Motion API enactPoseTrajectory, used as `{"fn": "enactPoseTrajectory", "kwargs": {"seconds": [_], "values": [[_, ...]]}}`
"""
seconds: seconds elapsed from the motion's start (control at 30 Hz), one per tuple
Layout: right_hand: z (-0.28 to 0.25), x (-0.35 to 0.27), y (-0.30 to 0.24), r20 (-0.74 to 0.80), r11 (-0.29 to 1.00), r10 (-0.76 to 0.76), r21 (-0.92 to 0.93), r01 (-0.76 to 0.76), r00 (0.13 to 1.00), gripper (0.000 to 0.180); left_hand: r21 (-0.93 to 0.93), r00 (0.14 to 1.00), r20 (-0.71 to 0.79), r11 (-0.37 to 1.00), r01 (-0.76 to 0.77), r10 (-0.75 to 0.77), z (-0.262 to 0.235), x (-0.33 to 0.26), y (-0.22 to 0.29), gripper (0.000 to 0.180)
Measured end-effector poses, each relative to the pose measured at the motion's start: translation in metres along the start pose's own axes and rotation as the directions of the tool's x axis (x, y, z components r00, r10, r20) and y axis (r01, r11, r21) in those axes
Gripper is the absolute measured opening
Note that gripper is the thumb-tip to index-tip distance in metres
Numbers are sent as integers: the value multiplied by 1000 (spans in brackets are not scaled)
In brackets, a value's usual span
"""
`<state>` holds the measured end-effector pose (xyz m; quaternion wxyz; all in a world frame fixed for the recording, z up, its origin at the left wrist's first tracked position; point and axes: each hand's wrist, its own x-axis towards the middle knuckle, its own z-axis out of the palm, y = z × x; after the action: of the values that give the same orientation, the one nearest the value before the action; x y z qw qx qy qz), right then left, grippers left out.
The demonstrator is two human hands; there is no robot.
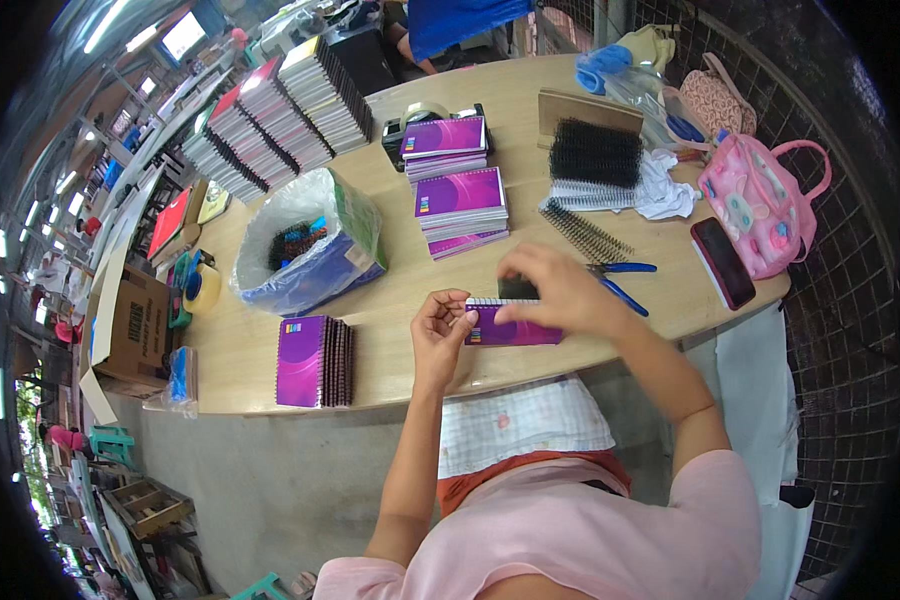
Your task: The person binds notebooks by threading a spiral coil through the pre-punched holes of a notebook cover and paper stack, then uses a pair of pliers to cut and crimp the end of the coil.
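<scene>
A small purple notebook [530, 334] lies flat near the table's front edge, a row of white along its top edge. My left hand [442, 330] pinches its left end between thumb and fingers. Over its upper right part is my right hand [560, 290], slightly blurred, thumb by the notebook's top edge and bent fingers apart from the thumb. A dark block [516, 288] shows partly between them. Right of that hand lie pliers with blue handles [625, 268] and a loose row of metal binding wire [588, 232].
Purple notebooks stand in stacks ahead [460, 195] and at front left [302, 360]. A plastic-lined bin [355, 245] holds dark scraps. Taller notebook stacks [270, 125] stand far left. Black wire combs [595, 153], a phone [725, 262] and a pink bag [765, 200] sit right.
</scene>
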<state>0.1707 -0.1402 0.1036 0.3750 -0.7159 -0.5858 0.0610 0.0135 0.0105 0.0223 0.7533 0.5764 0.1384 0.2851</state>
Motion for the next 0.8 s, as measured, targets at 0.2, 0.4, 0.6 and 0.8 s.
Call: {"fn": "enactPoseTrajectory", "kwargs": {"seconds": [0.2,0.4,0.6,0.8], "values": [[24,-11,-9,-124,994,84,87,-73,989,22,-22,999,4,999,-32,32,7,-6,-1,20],[23,-19,-17,-199,1000,-1,-19,-3,980,22,33,1000,6,999,-15,15,17,-9,12,22],[-22,-73,29,-461,915,273,-145,-376,844,22,24,995,-99,1000,19,-16,-2,-30,29,25],[-6,-76,0,-290,986,160,82,-142,944,17,95,995,61,993,69,-74,24,-25,16,26]]}}
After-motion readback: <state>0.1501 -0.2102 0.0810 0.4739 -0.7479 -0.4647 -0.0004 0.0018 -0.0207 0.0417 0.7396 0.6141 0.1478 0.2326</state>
